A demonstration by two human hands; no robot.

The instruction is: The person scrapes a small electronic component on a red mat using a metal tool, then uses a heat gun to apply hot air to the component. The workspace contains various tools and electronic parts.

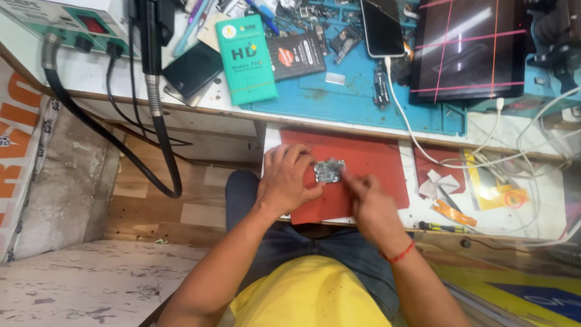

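Note:
My left hand grips a small silvery circuit board by its left side, held just above a red mat on a pull-out shelf. My right hand, with a red thread on the wrist, comes in from the right. Its fingers are pinched together at the board's right edge and are blurred. Whether a small tool or part sits between those fingers cannot be made out.
On the bench above lie a blue work mat, a green box, a black battery, a dark phone and a tablet with red lines. White cables trail right. A black hose hangs at left.

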